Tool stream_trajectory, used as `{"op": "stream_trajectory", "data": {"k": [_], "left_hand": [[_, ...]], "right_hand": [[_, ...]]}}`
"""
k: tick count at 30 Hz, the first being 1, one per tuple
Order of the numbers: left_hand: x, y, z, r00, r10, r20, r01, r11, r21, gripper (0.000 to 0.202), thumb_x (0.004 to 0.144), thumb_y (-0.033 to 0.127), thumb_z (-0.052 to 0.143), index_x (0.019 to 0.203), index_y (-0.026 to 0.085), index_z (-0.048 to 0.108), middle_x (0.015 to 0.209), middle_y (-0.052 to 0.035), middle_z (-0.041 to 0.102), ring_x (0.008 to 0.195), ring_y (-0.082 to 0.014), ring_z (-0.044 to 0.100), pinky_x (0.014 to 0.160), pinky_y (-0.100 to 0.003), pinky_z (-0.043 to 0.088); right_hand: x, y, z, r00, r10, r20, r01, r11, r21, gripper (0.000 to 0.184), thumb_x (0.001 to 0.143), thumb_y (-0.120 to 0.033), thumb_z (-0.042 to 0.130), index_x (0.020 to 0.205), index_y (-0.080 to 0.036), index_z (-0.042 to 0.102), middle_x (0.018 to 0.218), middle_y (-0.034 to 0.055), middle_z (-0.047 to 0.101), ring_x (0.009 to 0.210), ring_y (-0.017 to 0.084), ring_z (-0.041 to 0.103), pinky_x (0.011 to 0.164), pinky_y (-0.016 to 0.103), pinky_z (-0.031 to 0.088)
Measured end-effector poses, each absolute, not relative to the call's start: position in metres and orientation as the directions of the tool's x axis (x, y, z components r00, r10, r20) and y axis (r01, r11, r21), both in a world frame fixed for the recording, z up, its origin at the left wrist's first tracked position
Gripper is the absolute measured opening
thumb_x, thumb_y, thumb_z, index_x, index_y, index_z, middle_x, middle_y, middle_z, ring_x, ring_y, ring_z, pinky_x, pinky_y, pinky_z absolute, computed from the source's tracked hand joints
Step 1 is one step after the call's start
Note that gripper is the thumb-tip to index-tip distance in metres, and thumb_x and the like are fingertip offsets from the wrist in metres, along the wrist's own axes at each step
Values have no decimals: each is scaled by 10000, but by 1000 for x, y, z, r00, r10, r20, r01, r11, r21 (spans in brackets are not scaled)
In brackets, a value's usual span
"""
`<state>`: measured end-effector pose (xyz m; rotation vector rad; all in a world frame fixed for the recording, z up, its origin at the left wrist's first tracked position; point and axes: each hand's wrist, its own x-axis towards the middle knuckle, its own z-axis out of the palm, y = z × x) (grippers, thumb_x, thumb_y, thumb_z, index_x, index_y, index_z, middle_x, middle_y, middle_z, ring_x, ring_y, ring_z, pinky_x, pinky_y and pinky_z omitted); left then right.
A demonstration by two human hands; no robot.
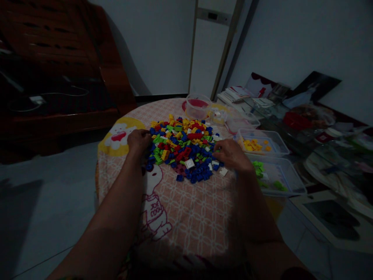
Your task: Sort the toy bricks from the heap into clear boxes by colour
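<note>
A heap of small coloured building bricks [183,146], blue, red, yellow, green and white, lies in the middle of a round table with a pink checked cartoon cloth [186,217]. My left hand [139,140] rests at the heap's left edge, fingers curled into the bricks. My right hand [231,154] lies at the heap's right edge, fingers bent over blue and white bricks. What either hand holds, if anything, is hidden in the dim light.
At the right stand clear plastic boxes: one with yellow bricks [259,143], one with green bricks [272,177]. A round tub with a red bottom [197,105] and another small tub [218,115] stand behind the heap. A cluttered glass table [317,132] is at the right, dark wooden furniture [58,77] at the left.
</note>
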<state>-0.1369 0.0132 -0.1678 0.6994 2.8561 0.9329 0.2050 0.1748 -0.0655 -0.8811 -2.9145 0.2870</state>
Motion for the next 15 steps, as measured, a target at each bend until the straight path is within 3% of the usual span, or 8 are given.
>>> {"op": "stream_trajectory", "data": {"k": [4, 8, 12, 15], "left_hand": [[-138, 14, -169, -898, 431, 88, 399, 714, 575, 480, 872, 295, 639, 1288, 197, 856, 1262, -134, 843, 1214, -351, 757, 1041, -397, 578], [-137, 13, -168, -900, 427, 81, 389, 707, 591, 474, 862, 288, 646, 1275, 195, 860, 1241, -135, 848, 1211, -360, 758, 1040, -412, 578], [-135, 12, -167, -900, 427, 89, 390, 694, 605, 469, 851, 298, 642, 1246, 186, 868, 1208, -142, 850, 1185, -351, 766, 1020, -399, 580], [-135, 12, -167, -903, 420, 97, 389, 696, 603, 467, 819, 290, 656, 1221, 194, 875, 1187, -140, 851, 1166, -355, 770, 1010, -401, 587]], "right_hand": [[231, 183, -41, -751, 659, 35, 653, 750, -102, 198, 973, -275, 712, 1027, -210, 891, 998, 101, 844, 960, 242, 747, 838, 321, 470], [265, 196, -24, -573, 819, 5, 819, 573, 2, 226, 977, -363, 734, 908, -216, 890, 953, 127, 847, 913, 265, 774, 755, 329, 484], [297, 216, -24, -425, 905, -5, 905, 425, 9, 265, 939, -441, 782, 831, -213, 865, 898, 135, 835, 795, 277, 776, 677, 349, 500], [308, 226, -31, -423, 904, 62, 905, 425, -16, 310, 928, -502, 782, 836, -218, 868, 869, 133, 834, 756, 282, 768, 650, 360, 508]]}}
